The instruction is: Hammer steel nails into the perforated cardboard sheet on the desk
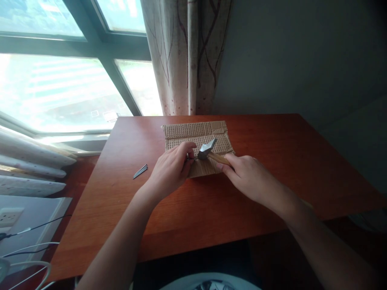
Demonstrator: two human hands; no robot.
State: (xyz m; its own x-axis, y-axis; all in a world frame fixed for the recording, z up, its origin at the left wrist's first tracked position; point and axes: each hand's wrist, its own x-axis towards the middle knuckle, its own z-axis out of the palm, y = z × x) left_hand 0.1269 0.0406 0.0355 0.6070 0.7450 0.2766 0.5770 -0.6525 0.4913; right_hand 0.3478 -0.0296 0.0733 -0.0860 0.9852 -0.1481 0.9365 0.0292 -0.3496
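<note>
My right hand grips the wooden handle of a hammer, whose metal head hangs over a piece of cardboard on the table. Close beside the hammer head, my left hand rests over the cardboard's left part, thumb and fingers pinched together. Between them shows a thin dark bit of what looks like a nail, mostly hidden by the fingers. The cardboard is creased, with rows of small holes across it. Left of my left hand, several loose nails lie bunched on the table.
The reddish-brown wooden table reaches back to a curtain and a dark wall. A window is at the left. Cables hang near a wall socket at the lower left.
</note>
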